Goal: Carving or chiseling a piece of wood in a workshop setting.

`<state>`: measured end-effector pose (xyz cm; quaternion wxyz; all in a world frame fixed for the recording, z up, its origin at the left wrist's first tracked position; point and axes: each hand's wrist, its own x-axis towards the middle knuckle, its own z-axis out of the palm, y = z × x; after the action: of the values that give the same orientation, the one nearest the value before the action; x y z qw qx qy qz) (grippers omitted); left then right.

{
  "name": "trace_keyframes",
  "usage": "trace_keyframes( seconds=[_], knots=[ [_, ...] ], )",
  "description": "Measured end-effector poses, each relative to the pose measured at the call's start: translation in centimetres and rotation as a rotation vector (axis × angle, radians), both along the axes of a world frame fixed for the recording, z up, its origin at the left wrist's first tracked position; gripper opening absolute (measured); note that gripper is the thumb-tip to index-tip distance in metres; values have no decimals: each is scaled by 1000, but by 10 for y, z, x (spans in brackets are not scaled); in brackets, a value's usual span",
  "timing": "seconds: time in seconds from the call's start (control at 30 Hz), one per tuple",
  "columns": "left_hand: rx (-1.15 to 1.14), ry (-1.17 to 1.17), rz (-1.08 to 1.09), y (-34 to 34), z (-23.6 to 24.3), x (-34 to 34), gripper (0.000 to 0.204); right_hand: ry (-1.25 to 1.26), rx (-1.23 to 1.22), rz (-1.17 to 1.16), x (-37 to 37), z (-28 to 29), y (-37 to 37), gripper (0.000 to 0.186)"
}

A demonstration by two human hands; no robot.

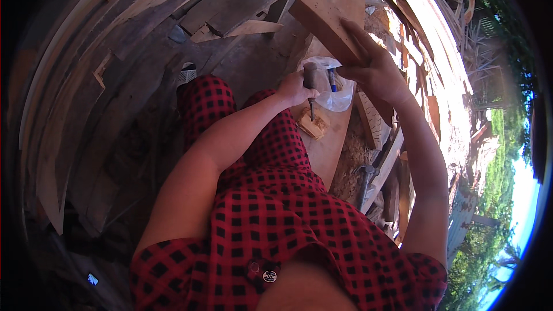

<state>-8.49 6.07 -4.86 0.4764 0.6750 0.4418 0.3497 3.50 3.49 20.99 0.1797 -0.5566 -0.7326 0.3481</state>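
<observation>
My left hand (pixel 292 89) grips an upright chisel (pixel 310 78), its blade down on a small, pale wood piece (pixel 313 129) with a rough, cut surface. The piece lies on a long, light wooden board (pixel 337 150) between my knee and the scrap wood. My right hand (pixel 380 75) holds a thick, reddish-brown wooden block (pixel 325 26) raised at a slant, up and to the right of the chisel's handle. Behind the chisel is a translucent white plastic bag or tub (pixel 337 101) with a blue-handled tool (pixel 333 83) in it.
A hammer (pixel 365 173) rests among offcuts at the right. Stacked planks (pixel 75 126) line the left side, and boards (pixel 242 6) lie at the back. Sunlit scrap wood (pixel 429 29) and greenery (pixel 495 150) are at the far right. My checked-clothed legs stretch below the hands.
</observation>
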Motion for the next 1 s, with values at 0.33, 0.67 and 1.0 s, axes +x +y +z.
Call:
trace_keyframes(
  seconds=[0.33, 0.67, 1.0],
  knots=[
    [-102, -8, -1, 1, 0, -1, 40, -166, -224, -84, 40, -51, -33, 90],
    [-477, -220, 250, 6, -14, 0, 37, 477, -510, -769, 97, -188, -152, 84],
    [36, -187, -105, -25, 15, 16, 34, 614, -491, -826, 94, -231, -185, 82]
  ],
)
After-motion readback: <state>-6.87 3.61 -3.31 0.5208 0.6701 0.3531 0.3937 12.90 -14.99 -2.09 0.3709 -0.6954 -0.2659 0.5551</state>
